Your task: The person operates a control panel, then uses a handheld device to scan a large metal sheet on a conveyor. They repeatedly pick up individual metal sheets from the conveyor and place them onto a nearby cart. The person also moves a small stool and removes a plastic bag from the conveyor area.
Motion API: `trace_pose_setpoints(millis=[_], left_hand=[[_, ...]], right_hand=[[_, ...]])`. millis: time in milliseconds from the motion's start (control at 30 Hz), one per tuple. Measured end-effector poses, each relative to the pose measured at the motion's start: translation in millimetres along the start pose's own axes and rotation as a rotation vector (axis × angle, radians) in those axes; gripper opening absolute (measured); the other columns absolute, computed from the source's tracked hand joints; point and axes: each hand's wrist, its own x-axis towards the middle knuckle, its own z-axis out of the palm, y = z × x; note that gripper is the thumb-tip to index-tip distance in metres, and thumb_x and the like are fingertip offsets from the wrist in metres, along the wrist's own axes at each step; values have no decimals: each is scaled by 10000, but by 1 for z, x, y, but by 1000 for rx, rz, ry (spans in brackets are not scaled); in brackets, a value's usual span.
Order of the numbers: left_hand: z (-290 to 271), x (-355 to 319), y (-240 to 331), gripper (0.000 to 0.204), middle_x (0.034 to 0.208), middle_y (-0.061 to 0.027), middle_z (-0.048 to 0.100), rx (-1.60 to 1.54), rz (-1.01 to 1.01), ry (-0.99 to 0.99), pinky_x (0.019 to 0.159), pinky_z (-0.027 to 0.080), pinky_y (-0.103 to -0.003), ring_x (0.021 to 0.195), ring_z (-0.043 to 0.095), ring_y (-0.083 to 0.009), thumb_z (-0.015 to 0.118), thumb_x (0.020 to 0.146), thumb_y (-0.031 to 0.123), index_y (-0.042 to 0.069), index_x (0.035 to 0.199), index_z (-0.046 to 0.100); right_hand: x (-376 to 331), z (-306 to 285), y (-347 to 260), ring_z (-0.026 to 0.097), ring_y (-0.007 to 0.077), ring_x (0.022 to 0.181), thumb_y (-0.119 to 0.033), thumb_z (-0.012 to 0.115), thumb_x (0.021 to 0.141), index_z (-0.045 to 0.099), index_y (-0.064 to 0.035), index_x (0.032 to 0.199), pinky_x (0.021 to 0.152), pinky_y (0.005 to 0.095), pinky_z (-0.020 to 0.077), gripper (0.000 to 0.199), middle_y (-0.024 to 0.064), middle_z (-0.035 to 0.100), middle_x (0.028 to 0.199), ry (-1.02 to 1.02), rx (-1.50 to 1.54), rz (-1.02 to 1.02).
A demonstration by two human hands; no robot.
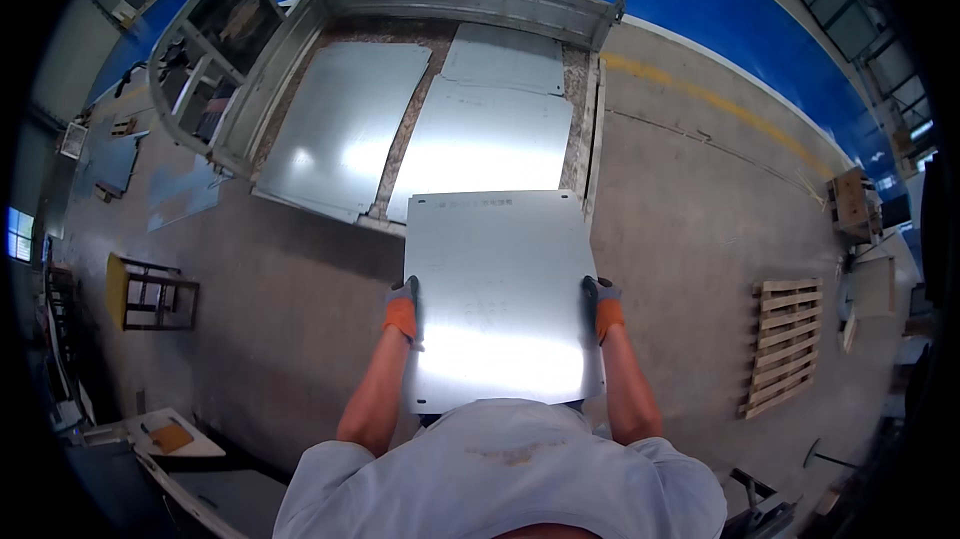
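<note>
From the head camera, looking down: the person holds a flat metal sheet (500,299) out in front of the body, level and above the floor (690,239). The left hand (404,305) grips the sheet's left edge, and the right hand (601,304) grips its right edge. Both hands wear grey and orange gloves and are closed on the sheet, about halfway along its sides. The sheet's long side points away from the person, toward a low metal cart (300,59). More sheets (480,134) lie flat in the cart, just past the far edge of the held sheet. That far edge may overlap the cart's near rim, but it is hard to tell. Both hands are equally near.
</note>
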Motion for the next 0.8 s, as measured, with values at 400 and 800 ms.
trace_pose_setpoints(millis=[400, 800], left_hand=[[72, 292, 229, 472, 1200, -194, 701, -56, 235, -294, 925, 505, -394, 1062, 670, -330, 652, 943, 314, -20, 1277, 624], [-49, 277, 35, 661, 1390, -227, 570, 933, 96, -733, 1073, 445, -461, 1297, 532, -404, 536, 914, 568, 72, 1346, 602]], right_hand=[[159, 179, -181, 613, 185, 868, -351, 793, 847, 699, -11, 1197, 797, 351, 497, 497, 75, 721, 997, 275, 60, 15], [107, 145, -63, 706, 311, 994, -506, 748, 801, 702, -42, 1185, 824, 413, 536, 604, 165, 743, 1067, 69, -761, 132]])
